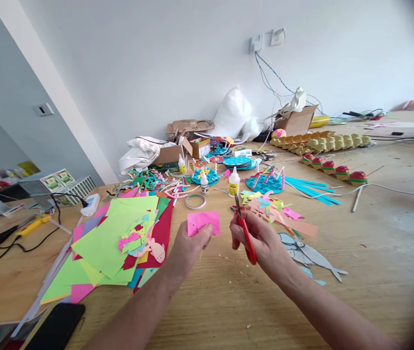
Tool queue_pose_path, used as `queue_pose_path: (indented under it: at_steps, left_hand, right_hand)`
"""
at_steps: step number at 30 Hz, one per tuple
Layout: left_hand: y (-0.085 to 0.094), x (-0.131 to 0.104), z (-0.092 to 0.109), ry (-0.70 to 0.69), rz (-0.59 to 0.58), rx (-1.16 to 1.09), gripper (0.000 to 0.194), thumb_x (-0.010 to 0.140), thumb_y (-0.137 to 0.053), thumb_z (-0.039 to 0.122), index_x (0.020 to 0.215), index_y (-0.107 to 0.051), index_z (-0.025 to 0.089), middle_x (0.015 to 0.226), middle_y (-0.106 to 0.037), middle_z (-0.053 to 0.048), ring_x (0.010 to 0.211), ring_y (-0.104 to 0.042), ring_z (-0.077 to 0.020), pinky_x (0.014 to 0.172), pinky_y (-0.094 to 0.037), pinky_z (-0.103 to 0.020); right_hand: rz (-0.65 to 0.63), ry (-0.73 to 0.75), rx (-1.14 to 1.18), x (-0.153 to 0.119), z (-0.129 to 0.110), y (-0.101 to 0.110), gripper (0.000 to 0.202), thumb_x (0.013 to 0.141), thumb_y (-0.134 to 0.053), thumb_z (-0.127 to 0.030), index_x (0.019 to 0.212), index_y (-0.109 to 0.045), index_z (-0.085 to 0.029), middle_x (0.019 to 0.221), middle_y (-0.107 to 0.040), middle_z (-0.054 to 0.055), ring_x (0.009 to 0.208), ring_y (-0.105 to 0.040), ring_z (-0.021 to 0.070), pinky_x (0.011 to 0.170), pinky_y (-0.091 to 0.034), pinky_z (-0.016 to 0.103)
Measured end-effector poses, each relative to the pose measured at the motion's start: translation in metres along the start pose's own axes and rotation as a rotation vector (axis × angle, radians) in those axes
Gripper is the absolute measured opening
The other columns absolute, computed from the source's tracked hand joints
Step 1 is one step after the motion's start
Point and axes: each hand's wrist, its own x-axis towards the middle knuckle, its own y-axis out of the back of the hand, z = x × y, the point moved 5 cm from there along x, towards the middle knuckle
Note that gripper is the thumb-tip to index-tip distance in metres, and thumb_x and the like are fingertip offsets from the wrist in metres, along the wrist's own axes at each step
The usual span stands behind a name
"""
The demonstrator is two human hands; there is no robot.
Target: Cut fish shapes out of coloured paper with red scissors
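My left hand (191, 243) pinches a small pink paper (202, 222) with faint drawn lines, thumb on top. To its right, my right hand (260, 236) grips a pair of red-handled scissors (246, 236), blades pointing up and away. The scissors and the paper are apart. Left of my hands, cut-out paper fish (155, 250) lie on a pile of coloured paper sheets (99, 243). Beyond my right hand are paper scraps (265, 209), and grey paper fish (316, 256) lie beside my right forearm.
Two glue bottles (233, 183) and a tape roll (195, 201) stand beyond my hands. Blue decorated discs (265, 183), egg cartons (338, 143) and cardboard boxes (170, 155) sit further back. A black phone (56, 326) lies front left. A white cable (392, 187) crosses the right side.
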Motion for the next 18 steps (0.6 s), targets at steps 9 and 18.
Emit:
queue_pose_path:
  at_steps: [9,18]
  left_hand:
    - [0.01,-0.002,0.01,-0.033,0.122,-0.401,0.016,0.071,-0.06,0.029,0.064,-0.058,0.015,0.057,-0.057,0.001,0.051,-0.053,-0.0115,0.052,-0.044,-0.026]
    - [0.008,-0.003,0.013,0.022,0.078,-0.493,0.015,0.065,-0.065,0.027,0.07,-0.062,0.013,0.06,-0.065,-0.001,0.056,-0.062,-0.0147,0.052,-0.051,-0.026]
  right_hand:
    - [-0.249,-0.061,-0.262,-0.01,0.012,-0.022,0.038,0.084,-0.04,-0.051,0.064,-0.046,-0.019,0.054,-0.051,-0.001,0.052,-0.048,0.0129,0.049,-0.035,0.024]
    - [-0.319,-0.143,-0.202,-0.014,0.014,-0.025,0.04,0.082,-0.043,-0.054,0.063,-0.048,-0.019,0.043,-0.049,-0.004,0.041,-0.042,0.0103,0.044,-0.031,0.022]
